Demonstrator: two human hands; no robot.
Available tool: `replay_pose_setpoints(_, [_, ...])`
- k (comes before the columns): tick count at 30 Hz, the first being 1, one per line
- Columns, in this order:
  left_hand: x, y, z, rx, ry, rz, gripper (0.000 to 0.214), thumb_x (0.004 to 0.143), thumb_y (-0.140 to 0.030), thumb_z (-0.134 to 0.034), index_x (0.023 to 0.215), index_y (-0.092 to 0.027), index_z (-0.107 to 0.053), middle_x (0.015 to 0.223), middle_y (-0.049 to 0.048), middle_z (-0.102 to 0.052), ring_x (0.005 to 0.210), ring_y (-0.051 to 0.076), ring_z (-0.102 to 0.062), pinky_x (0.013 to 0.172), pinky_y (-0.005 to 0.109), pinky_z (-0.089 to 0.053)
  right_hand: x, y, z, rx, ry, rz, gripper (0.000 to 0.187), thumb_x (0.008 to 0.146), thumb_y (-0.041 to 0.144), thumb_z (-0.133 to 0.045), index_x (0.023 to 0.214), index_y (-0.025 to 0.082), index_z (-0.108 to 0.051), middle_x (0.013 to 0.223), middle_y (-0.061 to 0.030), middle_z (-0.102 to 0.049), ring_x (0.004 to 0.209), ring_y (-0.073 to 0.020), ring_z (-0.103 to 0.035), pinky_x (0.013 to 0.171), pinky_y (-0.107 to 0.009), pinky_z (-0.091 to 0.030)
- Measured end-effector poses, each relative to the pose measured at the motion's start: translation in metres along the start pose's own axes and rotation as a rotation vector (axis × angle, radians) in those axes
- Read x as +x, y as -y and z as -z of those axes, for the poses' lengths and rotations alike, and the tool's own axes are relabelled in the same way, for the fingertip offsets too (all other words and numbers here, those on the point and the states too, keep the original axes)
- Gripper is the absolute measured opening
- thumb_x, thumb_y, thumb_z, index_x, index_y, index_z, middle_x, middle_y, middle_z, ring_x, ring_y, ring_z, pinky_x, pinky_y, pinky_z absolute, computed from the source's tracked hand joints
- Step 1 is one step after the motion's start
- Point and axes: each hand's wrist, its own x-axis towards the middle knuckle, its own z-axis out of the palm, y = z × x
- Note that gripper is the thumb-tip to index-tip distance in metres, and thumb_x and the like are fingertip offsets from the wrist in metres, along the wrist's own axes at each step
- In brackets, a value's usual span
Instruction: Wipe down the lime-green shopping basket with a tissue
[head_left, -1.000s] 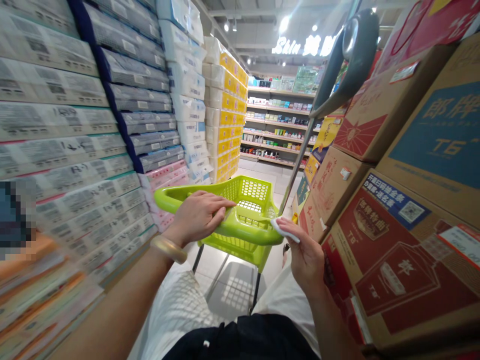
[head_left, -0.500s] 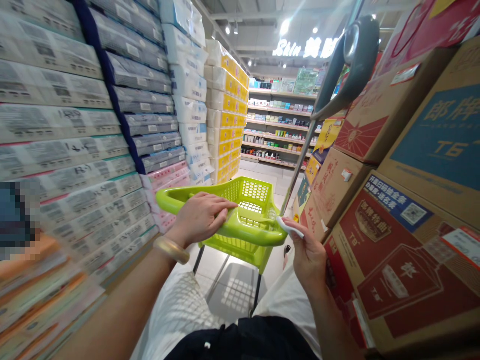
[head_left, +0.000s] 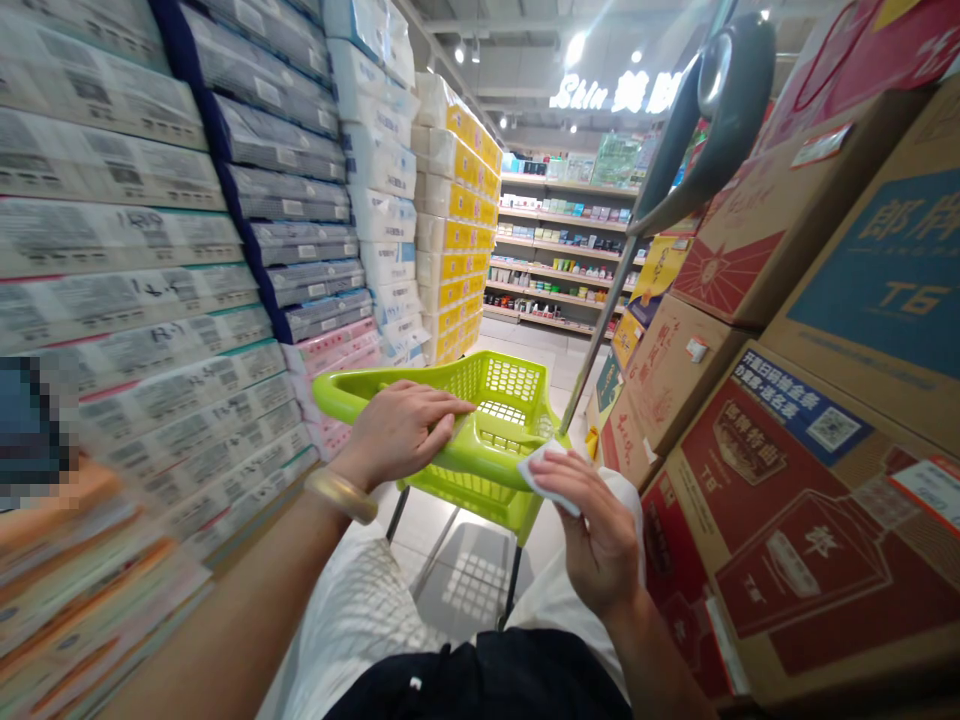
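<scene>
A lime-green plastic shopping cart (head_left: 450, 485) stands in front of me, with a lattice basket and a thick rounded handle. My left hand (head_left: 401, 425), with a gold bangle at the wrist, grips the left-middle part of that handle, fingers pointing right and thumb on the near side. In my right hand (head_left: 592, 505) is a folded white wipe (head_left: 544, 470). Its fingers press the wipe against the right front corner of the handle. The palm side of both hands is hidden.
Stacked tissue packs (head_left: 454, 230) and other wrapped packs (head_left: 127, 230) line the left side. Cardboard cartons (head_left: 802, 530) are piled close on my right. A grey pole with a looped top (head_left: 622, 270) rises at the cart's right. Stocked shelves (head_left: 562, 240) stand beyond.
My right hand has slid left and toward me along the handle's corner, taking the wipe with it; more of the wipe shows. My left hand keeps its place on the handle.
</scene>
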Motion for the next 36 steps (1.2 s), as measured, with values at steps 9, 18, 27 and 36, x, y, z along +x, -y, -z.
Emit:
replay_pose_setpoints(9, [0.000, -0.001, 0.001, 0.010, 0.010, 0.011, 0.040, 0.091, -0.031, -0.036, 0.112, -0.028, -0.070, 0.113, -0.0020, -0.073, 0.103, 0.020, -0.066, 0.088, 0.040, -0.046, 0.000, -0.014, -0.004, 0.008, -0.199, -0.210, 0.021, 0.095, 0.017, -0.052, 0.104, 0.023, -0.070, 0.107, -0.0055, -0.075, 0.105, -0.0211, -0.069, 0.098, -0.040, -0.054])
replay_pose_setpoints(18, [-0.001, 0.000, 0.001, 0.004, -0.003, -0.002, 0.040, 0.090, -0.030, -0.036, 0.112, -0.028, -0.070, 0.113, -0.0017, -0.074, 0.103, 0.020, -0.066, 0.089, 0.039, -0.045, -0.004, -0.008, -0.007, -0.004, -0.154, -0.103, 0.025, 0.094, 0.012, -0.050, 0.107, 0.023, -0.068, 0.107, -0.0055, -0.074, 0.108, -0.0207, -0.068, 0.101, -0.043, -0.051])
replay_pose_setpoints(27, [-0.002, -0.002, 0.001, 0.009, -0.006, 0.017, 0.040, 0.090, -0.030, -0.037, 0.112, -0.028, -0.070, 0.113, -0.0018, -0.074, 0.104, 0.020, -0.066, 0.088, 0.039, -0.045, -0.006, 0.004, -0.009, -0.073, 0.010, 0.064, 0.028, 0.092, 0.008, -0.052, 0.109, 0.025, -0.067, 0.108, -0.0048, -0.074, 0.111, -0.0208, -0.066, 0.105, -0.045, -0.047])
replay_pose_setpoints(36, [0.000, -0.008, 0.002, 0.014, -0.004, 0.033, 0.040, 0.090, -0.030, -0.036, 0.110, -0.026, -0.071, 0.111, -0.0009, -0.074, 0.102, 0.020, -0.066, 0.089, 0.040, -0.045, 0.015, 0.014, -0.016, -0.228, 0.092, 0.069, 0.033, 0.091, 0.006, -0.047, 0.110, 0.024, -0.068, 0.110, -0.0053, -0.074, 0.111, -0.0195, -0.066, 0.102, -0.040, -0.049])
